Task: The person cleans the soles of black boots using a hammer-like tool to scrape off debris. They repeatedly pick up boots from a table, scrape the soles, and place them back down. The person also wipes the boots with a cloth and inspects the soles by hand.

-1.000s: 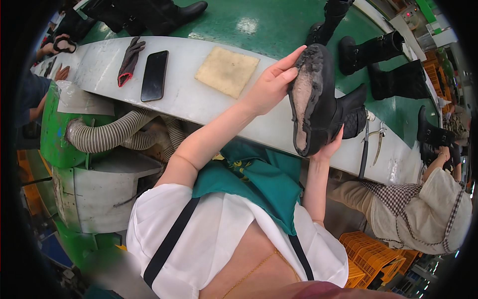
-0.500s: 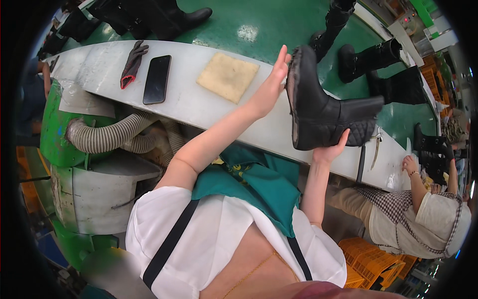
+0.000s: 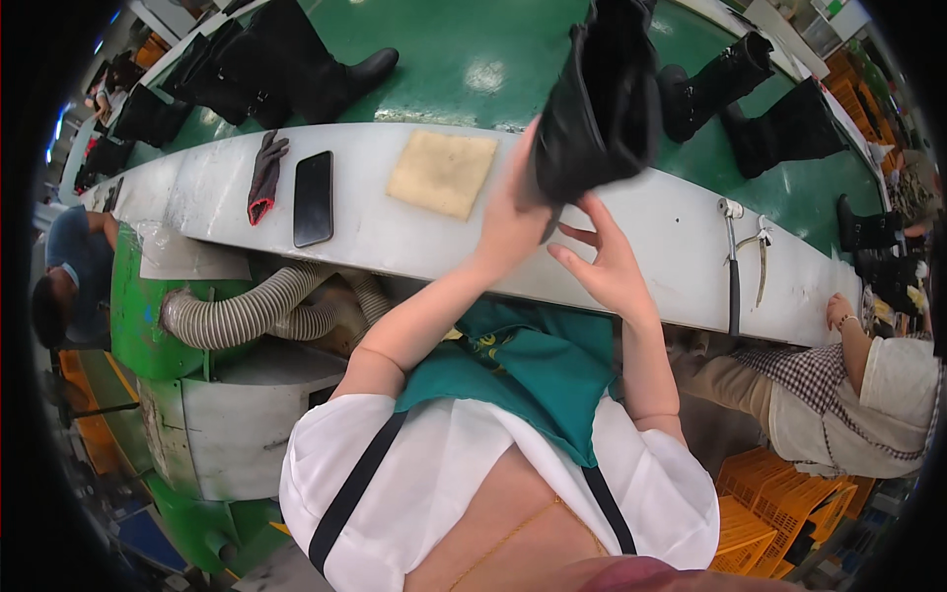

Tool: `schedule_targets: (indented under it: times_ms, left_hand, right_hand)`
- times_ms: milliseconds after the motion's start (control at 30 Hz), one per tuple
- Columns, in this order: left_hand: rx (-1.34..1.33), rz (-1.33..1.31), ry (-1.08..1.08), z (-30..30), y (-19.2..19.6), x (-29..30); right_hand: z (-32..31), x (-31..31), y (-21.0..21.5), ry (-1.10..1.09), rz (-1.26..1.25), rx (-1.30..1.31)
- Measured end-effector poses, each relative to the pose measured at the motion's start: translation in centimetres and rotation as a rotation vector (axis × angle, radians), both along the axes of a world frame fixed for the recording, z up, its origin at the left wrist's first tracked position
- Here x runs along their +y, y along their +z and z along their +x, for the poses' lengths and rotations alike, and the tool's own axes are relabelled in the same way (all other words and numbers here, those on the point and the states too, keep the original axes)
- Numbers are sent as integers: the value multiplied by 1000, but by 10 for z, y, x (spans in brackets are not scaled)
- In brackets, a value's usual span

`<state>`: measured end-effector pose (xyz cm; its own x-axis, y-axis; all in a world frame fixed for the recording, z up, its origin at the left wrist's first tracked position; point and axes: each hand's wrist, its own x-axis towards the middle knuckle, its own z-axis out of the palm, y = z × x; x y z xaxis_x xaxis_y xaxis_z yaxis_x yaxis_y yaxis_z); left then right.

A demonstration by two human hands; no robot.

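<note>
A black boot (image 3: 582,148) is raised above the white worktop, with its shaft opening turned toward me. My left hand (image 3: 513,217) is closed round the boot's shaft from the left side. Just below the shaft's rim, my right hand (image 3: 604,259) has its thumb and fingers apart, the fingertips close to the boot. Whether they touch it I cannot tell. Left of the hands lies a pale yellow cloth pad (image 3: 441,174) on the worktop (image 3: 681,222).
A phone (image 3: 314,199) and a dark glove with red cuff (image 3: 265,178) lie left. A hammer (image 3: 732,266) and pincers (image 3: 763,259) lie right. Several boots (image 3: 789,133) stand on the green surface (image 3: 473,59) beyond. A green machine with ribbed hoses (image 3: 242,311), orange crates (image 3: 760,503) and co-workers flank me.
The boot has turned from lying sideways to its opening facing me. My left hand has moved from the sole onto the shaft; my right hand has let go of the shaft.
</note>
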<state>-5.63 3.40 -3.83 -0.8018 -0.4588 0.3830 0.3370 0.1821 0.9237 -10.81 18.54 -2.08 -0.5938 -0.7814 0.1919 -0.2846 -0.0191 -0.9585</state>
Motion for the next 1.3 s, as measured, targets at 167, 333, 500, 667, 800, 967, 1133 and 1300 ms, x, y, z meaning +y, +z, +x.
schedule_targets:
  times_ms: [167, 333, 500, 667, 800, 967, 1133, 1300]
  left_hand:
    - [94, 539, 143, -48, 44, -52]
    - [392, 485, 285, -143, 24, -102]
    - [-128, -54, 225, -210, -20, -130]
    - [-130, -61, 119, -208, -32, -137]
    - [-471, -345, -81, -148, -19, -173]
    - [-451, 278, 62, -50, -4, -290]
    - [-1198, -318, 392, 52, 20, -409]
    - [-863, -601, 667, 62, 6, -436]
  right_hand:
    - [0, 17, -19, -23, -55, -151]
    - [-16, 26, -44, -68, -70, -230]
    - [-18, 27, -60, -79, -25, -208]
    - [-14, 32, -70, -108, -34, -211]
    - [-7, 36, -69, -124, -35, -240]
    - [-5, 38, -71, -108, -37, -234]
    - [-6, 33, -71, -78, -53, -257]
    - [-7, 34, -71, -112, -62, -275]
